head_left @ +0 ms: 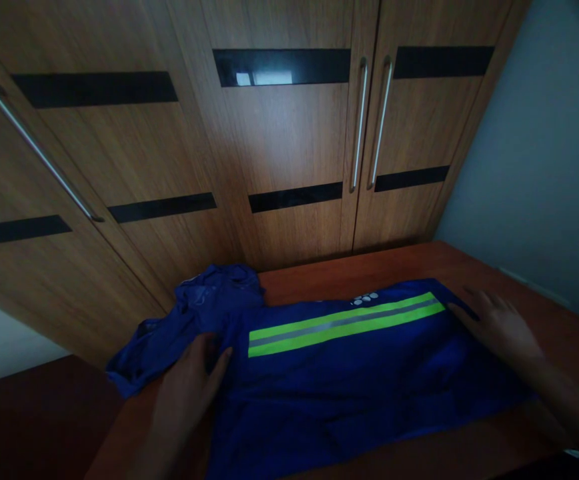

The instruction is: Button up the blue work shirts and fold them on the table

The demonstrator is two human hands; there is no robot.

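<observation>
A blue garment (339,380) lies spread on the reddish-brown tabletop (304,280), with a yellow-green and grey reflective band across its upper part and white marks at its top edge. My left hand (189,383) is at the garment's left side, thumb and fingers apart, holding nothing. At the upper right corner of the garment is my right hand (497,327), its fingers spread and nothing gripped. A second, crumpled piece of blue cloth (194,320) lies at the left, beyond my left hand, and meets the spread garment.
Behind the table stands a wooden wardrobe (289,133) with dark strips and long metal handles. A pale wall (539,187) rises at the right. Dark floor shows at the lower left, beyond the table's left edge.
</observation>
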